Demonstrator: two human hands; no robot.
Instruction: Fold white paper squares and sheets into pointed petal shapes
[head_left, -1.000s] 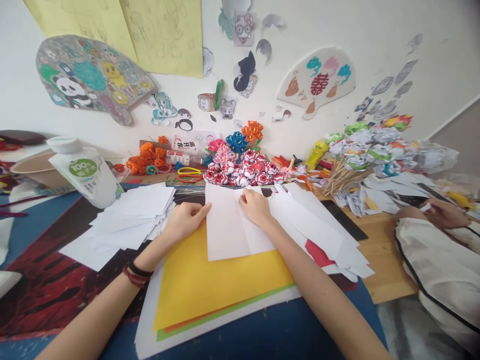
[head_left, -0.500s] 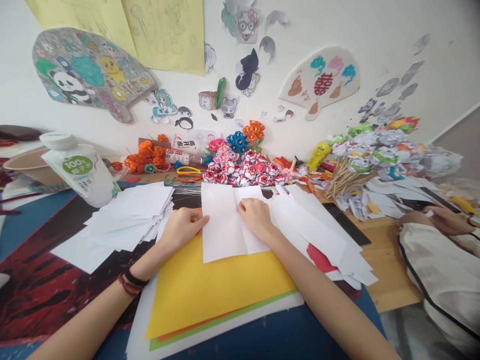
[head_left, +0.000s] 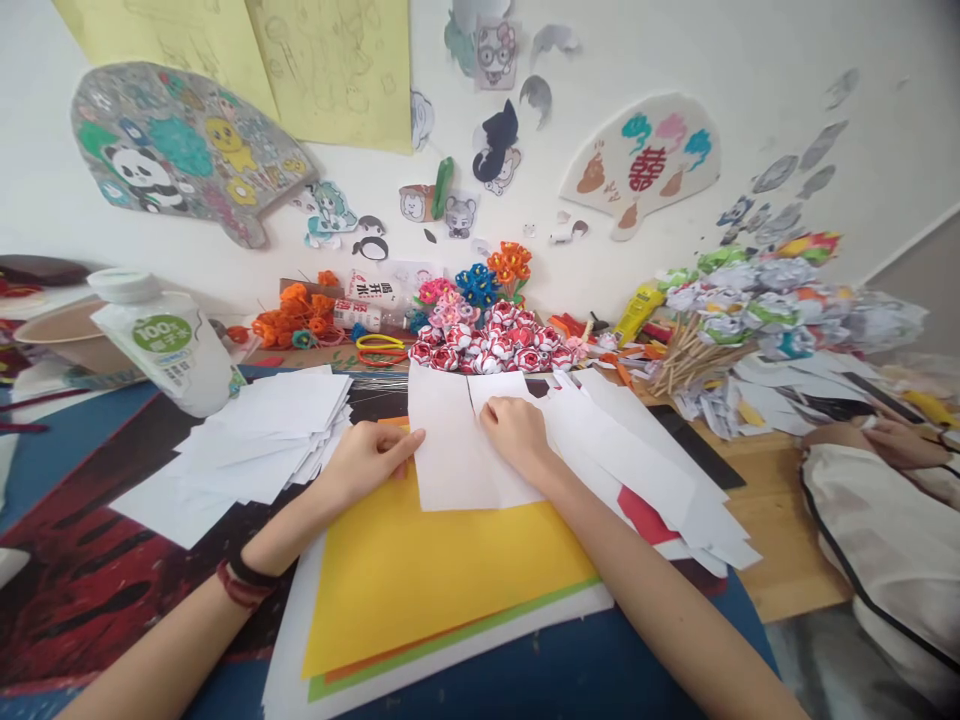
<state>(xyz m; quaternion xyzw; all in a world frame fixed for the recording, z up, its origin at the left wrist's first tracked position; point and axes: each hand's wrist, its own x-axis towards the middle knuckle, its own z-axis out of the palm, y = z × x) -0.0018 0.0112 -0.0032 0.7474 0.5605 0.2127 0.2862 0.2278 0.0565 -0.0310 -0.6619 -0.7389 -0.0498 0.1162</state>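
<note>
- Slit at white sheet [head_left: 448, 450]'s top edge has been widened.
- Left edge is pinched by left hand [head_left: 371, 458], right half by right hand [head_left: 516, 436].
- Hands are set apart between paper piles [head_left: 251, 432].

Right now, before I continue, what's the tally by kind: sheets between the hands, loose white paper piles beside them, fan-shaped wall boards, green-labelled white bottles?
Rectangular white paper sheet between left hand and right hand: 1
Loose white paper piles: 2
Painted fan-shaped wall boards: 2
Green-labelled white plastic bottle: 1
Total: 6

White bottle [head_left: 166, 345], panda fan [head_left: 196, 150], blue flowers [head_left: 478, 286]
</note>
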